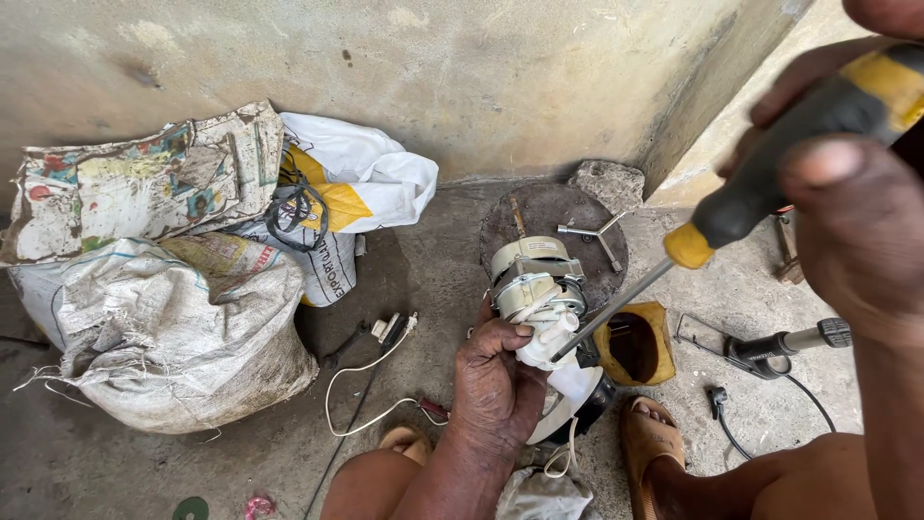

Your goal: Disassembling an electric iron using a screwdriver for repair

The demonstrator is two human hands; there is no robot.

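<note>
My left hand [496, 380] grips a small electric motor [535, 282] by its white plastic end, holding it upright over the concrete floor. My right hand [847, 202], close to the camera at the upper right, is closed around the black and yellow handle of a screwdriver [770, 183]. The screwdriver's steel shaft [616, 310] slants down and left, and its tip meets the white part of the motor just beside my left thumb. A white wire loops off the motor below my left hand.
Woven sacks [173, 327] and a white bag [361, 178] lie against the wall at left. A white cord with a plug [385, 332] trails on the floor. A round metal disc [553, 217], a yellow container [635, 342], a soldering iron [780, 349] and my sandalled feet [650, 438] surround the motor.
</note>
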